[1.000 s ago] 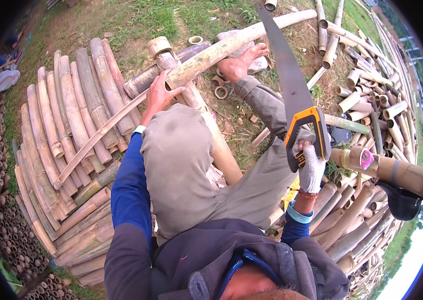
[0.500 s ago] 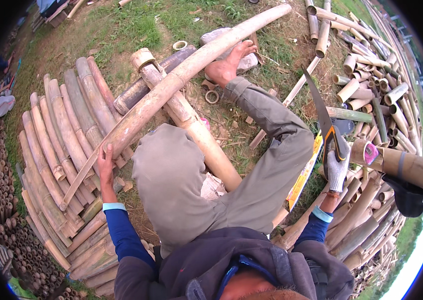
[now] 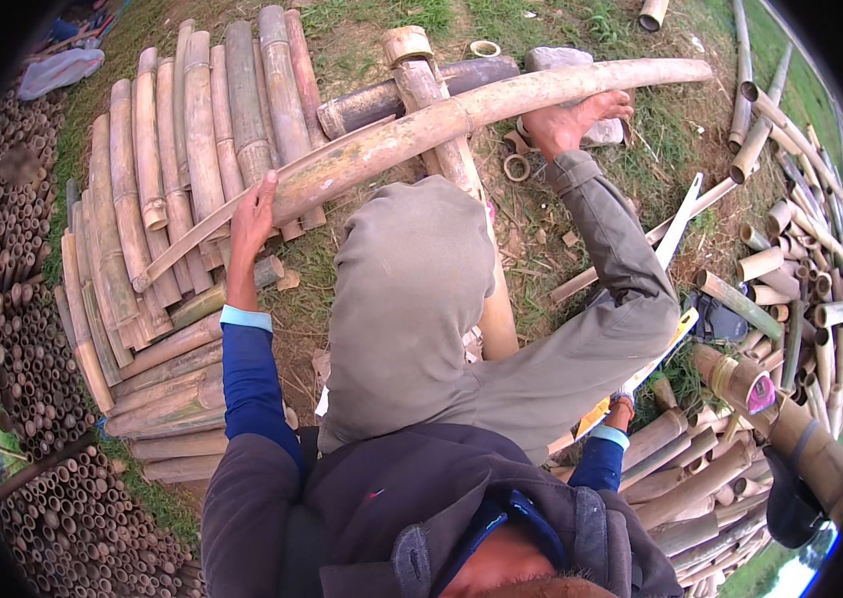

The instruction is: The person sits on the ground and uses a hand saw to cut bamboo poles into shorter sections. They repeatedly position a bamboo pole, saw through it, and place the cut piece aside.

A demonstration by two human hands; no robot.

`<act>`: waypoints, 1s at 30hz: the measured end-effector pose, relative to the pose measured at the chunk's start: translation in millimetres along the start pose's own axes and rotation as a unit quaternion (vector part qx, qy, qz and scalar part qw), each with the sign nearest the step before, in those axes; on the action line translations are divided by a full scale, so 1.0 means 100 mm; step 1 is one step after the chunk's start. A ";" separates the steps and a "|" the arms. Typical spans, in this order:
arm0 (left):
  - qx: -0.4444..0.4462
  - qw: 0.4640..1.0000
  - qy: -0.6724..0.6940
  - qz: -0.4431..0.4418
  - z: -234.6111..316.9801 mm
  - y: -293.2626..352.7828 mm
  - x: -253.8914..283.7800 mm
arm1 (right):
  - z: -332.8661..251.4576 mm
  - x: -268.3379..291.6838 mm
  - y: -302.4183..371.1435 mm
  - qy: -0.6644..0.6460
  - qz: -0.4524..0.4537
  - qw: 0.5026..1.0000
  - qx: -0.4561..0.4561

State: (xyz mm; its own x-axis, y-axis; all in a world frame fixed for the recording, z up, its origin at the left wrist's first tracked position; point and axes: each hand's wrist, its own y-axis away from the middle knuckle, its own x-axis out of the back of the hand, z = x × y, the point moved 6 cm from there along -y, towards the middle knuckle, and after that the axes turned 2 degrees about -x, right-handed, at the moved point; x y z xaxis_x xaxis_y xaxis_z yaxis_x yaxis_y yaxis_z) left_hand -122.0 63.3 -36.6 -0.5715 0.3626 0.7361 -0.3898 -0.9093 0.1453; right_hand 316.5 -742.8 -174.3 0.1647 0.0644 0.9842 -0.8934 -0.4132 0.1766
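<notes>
A long, curved bamboo pole (image 3: pixel 372 159) slants across in front of me, resting over a lighter bamboo piece (image 3: pixel 496 299). My left hand (image 3: pixel 255 211) grips its left end, where a thin split strip (image 3: pixel 182 244) runs on to the left. My bare right foot (image 3: pixel 566 125) lies against the pole's right part. On the right, the pale blade of a handsaw (image 3: pixel 681 221) rises from behind my bent knee. My right hand (image 3: pixel 625 395) is almost wholly hidden by my leg. The saw's handle is out of sight too, in line with that hand.
Rows of cut bamboo lengths (image 3: pixel 202 130) lie to my left. A dark bamboo piece (image 3: pixel 481 75) and grey stones (image 3: pixel 558 60) lie under the pole. At the right are a loose bamboo heap (image 3: pixel 800 269) and a thick bamboo with a pink patch (image 3: pixel 735 379). A yellow-and-white strip (image 3: pixel 666 349) lies beside my knee.
The view has swung, shifting the scene right. My right hand has dropped behind my leg, and the saw's blade has come down beside the knee. My left hand stays on the pole.
</notes>
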 end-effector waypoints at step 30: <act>-0.304 0.945 -0.062 -0.101 1.82 -0.10 -0.02 | -3.82 2.62 -0.72 -0.499 -0.010 0.834 0.234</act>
State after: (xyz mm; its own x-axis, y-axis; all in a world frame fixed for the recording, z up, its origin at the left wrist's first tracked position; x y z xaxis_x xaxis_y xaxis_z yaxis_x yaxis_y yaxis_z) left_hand 14.1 34.6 80.4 -0.3663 0.4560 0.8111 -0.8463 -0.5255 -0.0868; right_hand 264.4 -349.5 74.6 0.6528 -0.6158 0.4411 -0.6632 -0.7460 -0.0601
